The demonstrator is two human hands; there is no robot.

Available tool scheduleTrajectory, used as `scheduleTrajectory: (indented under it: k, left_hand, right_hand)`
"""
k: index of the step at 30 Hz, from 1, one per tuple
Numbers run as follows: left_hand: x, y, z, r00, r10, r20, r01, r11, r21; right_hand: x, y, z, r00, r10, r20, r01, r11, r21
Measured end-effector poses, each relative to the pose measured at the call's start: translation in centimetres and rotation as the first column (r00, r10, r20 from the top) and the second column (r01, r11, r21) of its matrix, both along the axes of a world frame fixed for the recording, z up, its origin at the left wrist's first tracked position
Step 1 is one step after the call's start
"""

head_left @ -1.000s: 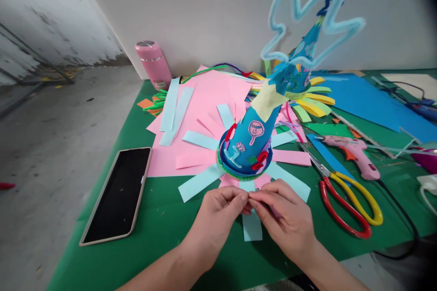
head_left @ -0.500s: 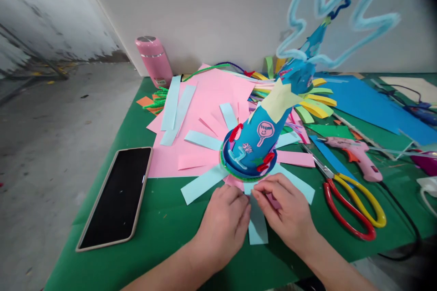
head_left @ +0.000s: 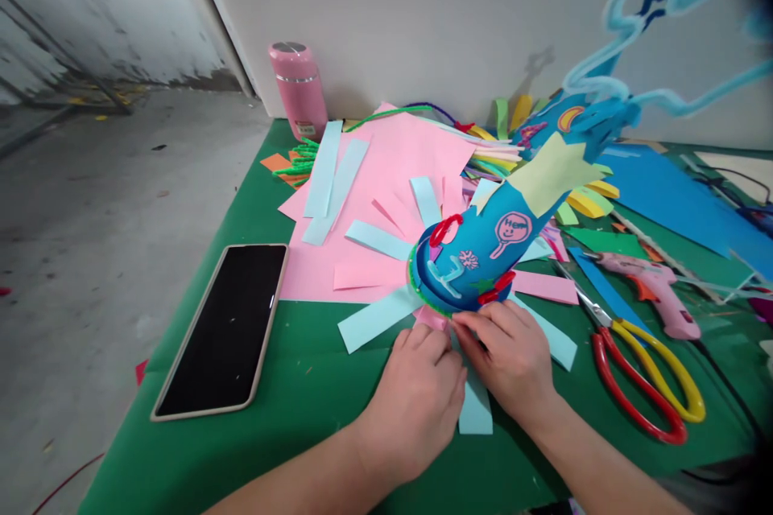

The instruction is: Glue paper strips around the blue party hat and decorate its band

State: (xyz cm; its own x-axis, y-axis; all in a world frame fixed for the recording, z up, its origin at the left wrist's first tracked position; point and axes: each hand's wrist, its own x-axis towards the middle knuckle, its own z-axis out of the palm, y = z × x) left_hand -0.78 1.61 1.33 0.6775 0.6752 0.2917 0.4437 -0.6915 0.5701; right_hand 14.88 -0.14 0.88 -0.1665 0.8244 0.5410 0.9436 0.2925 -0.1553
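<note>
A blue paper cone hat (head_left: 483, 249) leans away to the right on the green table (head_left: 290, 418), with pale blue and pink paper strips fanned out round its rim. A light blue pipe-cleaner shape (head_left: 658, 24) tops it. My left hand (head_left: 419, 398) rests knuckles up at the near rim, fingers curled down onto a pink strip (head_left: 430, 317). My right hand (head_left: 510, 358) lies beside it, fingertips pinched at the rim over a pale blue strip (head_left: 475, 410) that runs toward me. What the fingertips hold is hidden.
A black phone (head_left: 225, 328) lies at the left. Red-and-yellow scissors (head_left: 643, 374) and a pink glue gun (head_left: 655, 294) lie at the right. A pink bottle (head_left: 298, 91) stands at the back by the wall, with pink sheets (head_left: 386, 169), blue sheets (head_left: 664, 185) and paper scraps behind the hat.
Both hands have moved forward from a pinch above the blue strip to the hat's rim and dropped onto the strips. The hat has tipped further to the right.
</note>
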Motion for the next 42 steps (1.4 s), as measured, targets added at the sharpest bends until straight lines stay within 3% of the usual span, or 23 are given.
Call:
scheduleTrajectory:
  k: [10,18,28,42]
  left_hand:
    - [0.04,-0.11,0.12,1.0,-0.009,-0.014,0.009,1.0,-0.01]
    - [-0.08,-0.02,0.11,1.0,-0.012,-0.016,0.012,1.0,-0.009]
    - [0.0,-0.07,0.21,1.0,0.003,-0.013,-0.003,1.0,0.007]
    - [0.02,-0.13,0.2,1.0,-0.002,-0.008,0.002,1.0,-0.002]
  right_hand:
    - [0.32,0.08,-0.34,1.0,-0.003,-0.003,0.003,0.999,-0.033]
    - [0.13,0.31,-0.09,0.993,-0.057,-0.107,0.054,0.998,-0.027]
    - [0.29,-0.02,-0.32,0.981,-0.043,-0.189,0.031,0.998,-0.063]
    - [0.21,0.12,-0.23,0.979,-0.071,-0.188,0.059,0.996,-0.072]
